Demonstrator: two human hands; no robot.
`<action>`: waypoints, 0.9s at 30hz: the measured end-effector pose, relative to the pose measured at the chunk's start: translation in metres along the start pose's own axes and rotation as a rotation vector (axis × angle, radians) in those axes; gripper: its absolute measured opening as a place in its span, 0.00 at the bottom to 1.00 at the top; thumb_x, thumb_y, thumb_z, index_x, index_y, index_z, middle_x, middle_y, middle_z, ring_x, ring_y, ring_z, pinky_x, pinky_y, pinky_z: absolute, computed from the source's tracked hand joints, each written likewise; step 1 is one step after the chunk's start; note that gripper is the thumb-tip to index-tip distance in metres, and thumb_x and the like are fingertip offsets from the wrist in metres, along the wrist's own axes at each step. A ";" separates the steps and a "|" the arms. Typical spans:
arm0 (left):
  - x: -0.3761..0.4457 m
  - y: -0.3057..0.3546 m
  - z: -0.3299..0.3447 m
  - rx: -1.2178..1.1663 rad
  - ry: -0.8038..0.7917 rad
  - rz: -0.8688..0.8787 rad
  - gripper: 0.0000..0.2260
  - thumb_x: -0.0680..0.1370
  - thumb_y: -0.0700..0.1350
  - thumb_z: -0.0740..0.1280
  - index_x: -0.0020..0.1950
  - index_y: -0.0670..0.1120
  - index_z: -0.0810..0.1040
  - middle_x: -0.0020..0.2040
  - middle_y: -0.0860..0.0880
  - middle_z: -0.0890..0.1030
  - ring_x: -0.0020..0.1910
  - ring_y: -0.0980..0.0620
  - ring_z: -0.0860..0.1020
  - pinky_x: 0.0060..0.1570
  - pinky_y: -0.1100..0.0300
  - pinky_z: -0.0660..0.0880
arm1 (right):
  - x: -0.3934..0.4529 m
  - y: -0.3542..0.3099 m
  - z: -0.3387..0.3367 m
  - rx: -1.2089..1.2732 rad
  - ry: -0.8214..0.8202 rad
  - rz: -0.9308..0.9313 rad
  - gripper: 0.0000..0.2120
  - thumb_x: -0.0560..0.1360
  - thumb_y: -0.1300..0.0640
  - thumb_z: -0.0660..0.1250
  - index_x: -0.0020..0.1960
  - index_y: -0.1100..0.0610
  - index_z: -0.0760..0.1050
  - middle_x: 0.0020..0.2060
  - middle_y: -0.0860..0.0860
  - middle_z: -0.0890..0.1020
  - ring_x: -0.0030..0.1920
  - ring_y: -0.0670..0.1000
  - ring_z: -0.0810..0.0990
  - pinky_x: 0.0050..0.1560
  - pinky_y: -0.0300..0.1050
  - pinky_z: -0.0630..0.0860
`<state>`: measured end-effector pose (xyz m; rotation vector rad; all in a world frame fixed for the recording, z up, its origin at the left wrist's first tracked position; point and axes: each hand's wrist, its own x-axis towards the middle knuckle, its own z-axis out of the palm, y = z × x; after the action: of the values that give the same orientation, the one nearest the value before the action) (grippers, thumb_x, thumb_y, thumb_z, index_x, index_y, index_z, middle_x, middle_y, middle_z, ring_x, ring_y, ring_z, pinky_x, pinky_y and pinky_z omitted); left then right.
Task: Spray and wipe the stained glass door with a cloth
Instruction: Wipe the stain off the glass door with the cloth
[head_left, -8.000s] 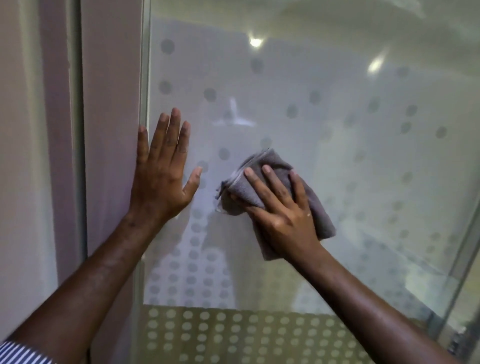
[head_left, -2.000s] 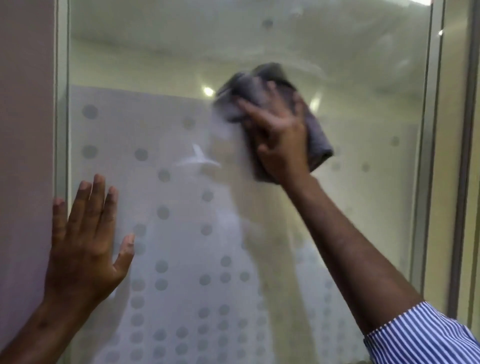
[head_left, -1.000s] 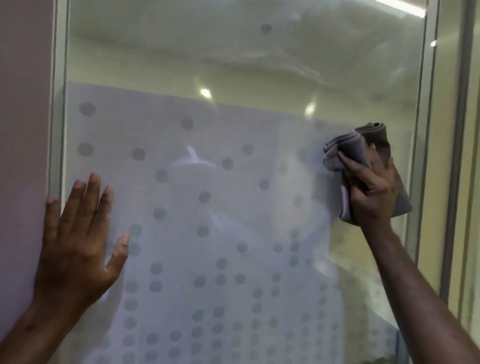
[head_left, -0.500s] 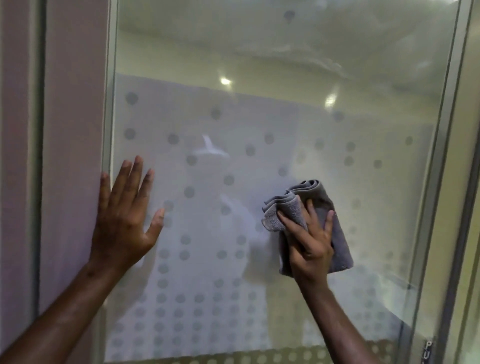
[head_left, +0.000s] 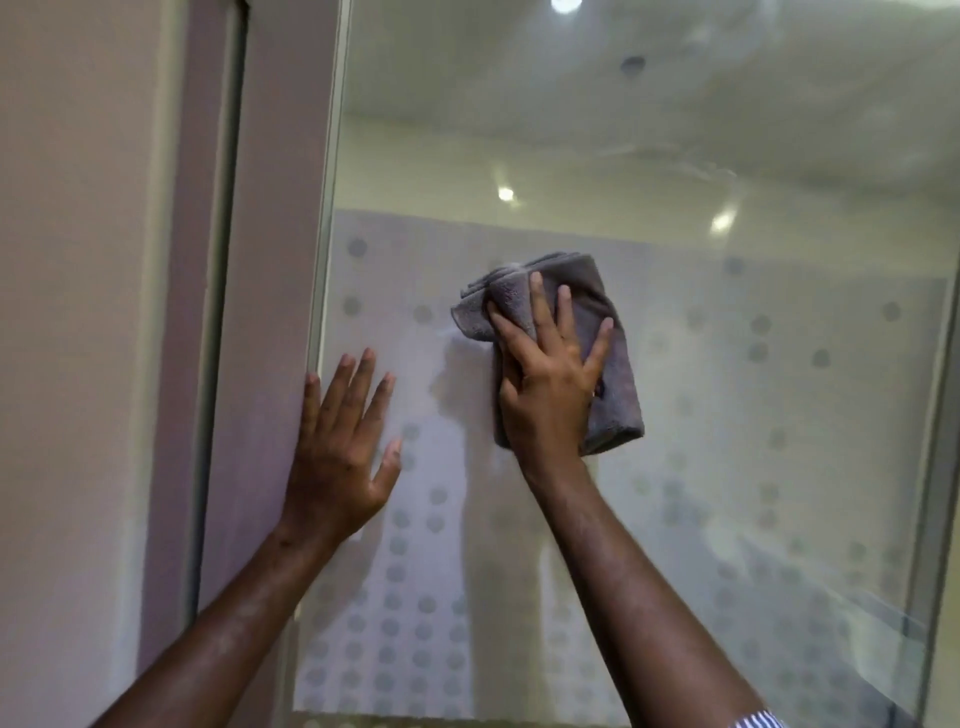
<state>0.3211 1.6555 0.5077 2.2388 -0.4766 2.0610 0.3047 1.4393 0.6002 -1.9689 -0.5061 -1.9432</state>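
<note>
Back toward the hinge-side frame since half a second ago: the cloth (head_left: 561, 343) has climbed up and leftward.

Nearest, the left hand (head_left: 340, 457) lies flat and open, holding nothing, below-left of the wiping grip, straddling the door frame (head_left: 270, 312) and the pane's edge, likely to steady the person. Beyond it, the right hand (head_left: 550, 389) splays over the folded grey cloth, pinning it against the glass door (head_left: 753, 415) to spread pressure. No spray bottle is visible; nothing blocks the glass.
</note>
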 end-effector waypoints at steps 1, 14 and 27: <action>0.000 0.001 0.000 0.012 -0.005 0.001 0.31 0.77 0.47 0.65 0.80 0.41 0.63 0.82 0.39 0.59 0.82 0.40 0.56 0.77 0.33 0.56 | 0.007 -0.006 0.004 -0.021 -0.027 -0.068 0.20 0.79 0.57 0.62 0.68 0.43 0.79 0.80 0.49 0.67 0.81 0.57 0.61 0.78 0.73 0.48; -0.042 0.006 -0.015 -0.098 -0.108 -0.024 0.23 0.77 0.45 0.63 0.72 0.40 0.72 0.81 0.41 0.60 0.82 0.40 0.57 0.76 0.33 0.59 | -0.057 0.001 0.012 0.139 -0.265 -0.638 0.14 0.79 0.62 0.71 0.59 0.47 0.85 0.75 0.50 0.74 0.78 0.55 0.69 0.80 0.69 0.54; -0.103 0.072 -0.072 -0.777 -0.257 -0.584 0.10 0.81 0.45 0.64 0.55 0.57 0.82 0.50 0.62 0.85 0.54 0.60 0.83 0.53 0.61 0.79 | -0.143 0.019 -0.069 0.591 -0.834 -0.169 0.20 0.80 0.57 0.62 0.67 0.41 0.80 0.75 0.45 0.74 0.80 0.46 0.64 0.83 0.54 0.44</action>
<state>0.2271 1.6243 0.4028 1.8436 -0.4544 1.0570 0.2515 1.3866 0.4591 -2.2530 -1.2998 -0.7778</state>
